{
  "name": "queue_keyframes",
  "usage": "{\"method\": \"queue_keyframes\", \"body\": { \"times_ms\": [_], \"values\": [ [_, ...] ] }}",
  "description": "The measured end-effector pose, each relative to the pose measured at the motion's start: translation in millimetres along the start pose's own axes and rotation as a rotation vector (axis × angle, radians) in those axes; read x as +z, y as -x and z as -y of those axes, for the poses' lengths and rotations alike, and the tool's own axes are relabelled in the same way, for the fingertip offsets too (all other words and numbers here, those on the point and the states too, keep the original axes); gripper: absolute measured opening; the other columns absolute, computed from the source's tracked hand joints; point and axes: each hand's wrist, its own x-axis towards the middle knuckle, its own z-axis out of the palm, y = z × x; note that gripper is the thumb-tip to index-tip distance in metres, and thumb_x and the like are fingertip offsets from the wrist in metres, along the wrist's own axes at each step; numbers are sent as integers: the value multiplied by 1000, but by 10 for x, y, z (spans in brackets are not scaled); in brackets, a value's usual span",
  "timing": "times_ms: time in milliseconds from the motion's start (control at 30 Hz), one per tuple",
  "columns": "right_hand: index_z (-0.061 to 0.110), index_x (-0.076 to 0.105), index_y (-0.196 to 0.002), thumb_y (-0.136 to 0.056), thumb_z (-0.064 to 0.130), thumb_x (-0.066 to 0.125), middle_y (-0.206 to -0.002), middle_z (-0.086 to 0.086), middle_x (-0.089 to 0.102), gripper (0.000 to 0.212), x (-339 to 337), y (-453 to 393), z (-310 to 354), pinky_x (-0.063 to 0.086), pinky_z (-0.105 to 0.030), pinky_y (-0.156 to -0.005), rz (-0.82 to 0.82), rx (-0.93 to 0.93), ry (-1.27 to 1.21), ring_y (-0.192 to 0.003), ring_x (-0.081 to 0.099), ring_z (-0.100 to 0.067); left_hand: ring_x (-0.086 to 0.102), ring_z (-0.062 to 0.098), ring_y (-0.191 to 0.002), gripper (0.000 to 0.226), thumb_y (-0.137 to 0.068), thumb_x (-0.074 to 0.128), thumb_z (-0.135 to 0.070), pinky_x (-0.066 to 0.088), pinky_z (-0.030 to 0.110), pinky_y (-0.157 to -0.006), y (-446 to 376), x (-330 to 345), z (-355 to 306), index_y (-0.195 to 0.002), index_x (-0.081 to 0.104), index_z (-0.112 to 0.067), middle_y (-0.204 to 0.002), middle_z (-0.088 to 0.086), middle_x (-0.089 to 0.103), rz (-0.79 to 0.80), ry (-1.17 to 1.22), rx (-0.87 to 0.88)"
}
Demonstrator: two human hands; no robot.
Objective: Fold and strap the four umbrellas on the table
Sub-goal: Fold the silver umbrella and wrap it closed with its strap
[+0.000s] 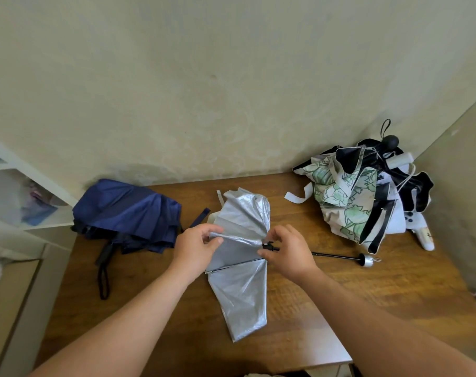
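A silver umbrella [240, 281] lies collapsed and loose in the middle of the wooden table [367, 300], its thin shaft and silver handle [366, 260] pointing right. My left hand [196, 250] pinches a fold of its silver canopy. My right hand [288, 254] holds the canopy edge near the black runner on the shaft. A navy umbrella [128, 213] lies crumpled at the back left, with its black handle and wrist loop [104, 278] toward me. A green floral umbrella [348, 205] and a black-and-white one [411, 183] are heaped at the back right.
A beige wall [231, 91] runs along the table's far edge and meets a second wall at the right corner. White shelves [27, 208] stand to the left of the table. A white strap [296, 195] lies beside the floral umbrella.
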Motion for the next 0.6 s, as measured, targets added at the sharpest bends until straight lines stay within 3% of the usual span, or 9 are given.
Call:
{"method": "queue_keyframes", "body": {
  "times_ms": [100,167,300,367,533,600],
  "values": [
    [39,56,-125,-79,43,85,-119,14,52,55,7,-27,60,47,-35,-93,43,-116,210,-111,48,-13,65,-2,-100,21,-95,77,-22,50,17,-84,18,0,-17,-112,77,-34,-107,-23,71,8,-14,8],
    [38,58,-132,-84,46,80,-123,11,52,54,38,-52,115,46,-38,-92,80,-190,357,-114,46,-16,65,-1,-100,21,-95,77,-22,48,14,-82,32,-2,-28,-113,77,-34,-107,-22,71,15,-24,4],
    [27,75,-91,-88,35,76,-94,8,61,8,94,-62,49,40,-32,-67,-52,-385,549,-93,57,-24,66,-4,-98,18,-95,77,-24,50,14,-84,47,-29,-8,-110,79,-33,-105,-24,72,16,-54,19],
    [23,73,-79,-86,29,79,-81,8,60,11,92,-48,-33,43,-32,-61,-88,-426,591,-81,57,-24,66,-3,-97,16,-94,78,-26,54,20,-88,56,-46,10,-107,79,-35,-103,-23,73,1,-87,31],
    [23,70,-80,-91,30,64,-80,9,58,14,30,-1,-64,51,-34,-55,-80,-401,532,-77,57,-21,63,0,-97,26,-94,77,-30,54,23,-88,84,-89,4,-119,76,-37,-107,-19,68,37,-213,151],
    [24,70,-86,-91,30,63,-84,9,58,11,12,16,-76,51,-33,-57,-69,-393,516,-80,58,-21,62,3,-93,19,-94,76,-31,55,28,-85,82,-101,-7,-113,78,-35,-102,-17,64,34,-301,220]
  ]
}}
